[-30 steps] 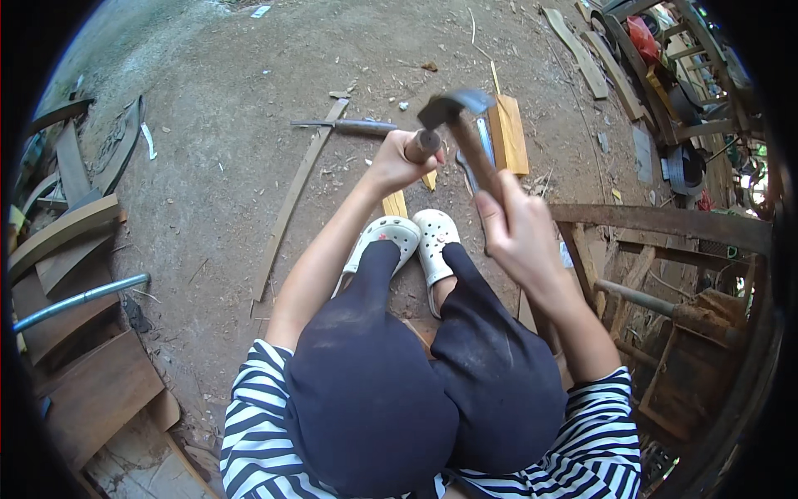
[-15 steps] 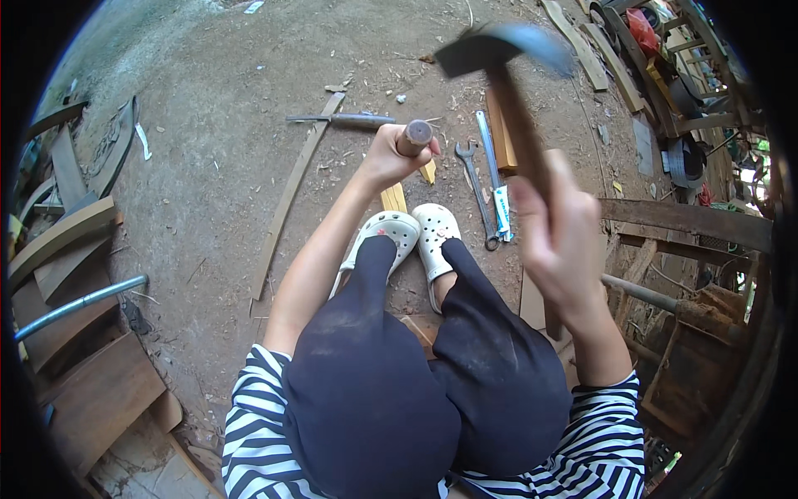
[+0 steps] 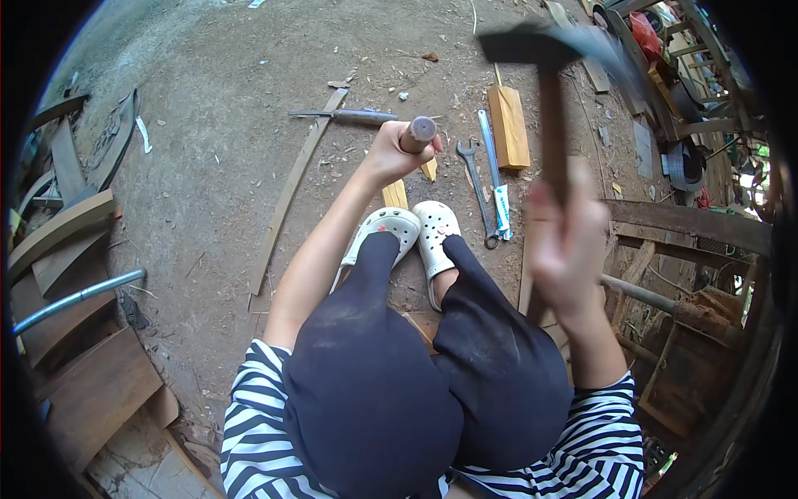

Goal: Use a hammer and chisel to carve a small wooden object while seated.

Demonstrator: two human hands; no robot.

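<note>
Nearest, the right hand (image 3: 569,237) wraps tightly round a brown wooden-shafted, dark-metal-headed hammer (image 3: 552,116), its shaft toward twelve o'clock. Beyond, at ten o'clock from that hand, the left hand (image 3: 389,158) encloses a round brown wooden handle (image 3: 418,135), butt upward, hammer head well apart at its two o'clock.

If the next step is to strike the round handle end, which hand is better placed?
Right hand, probably: it grips the hammer, whose head is apart from the round handle. The left hand is occupied, gripping that handle.
</note>
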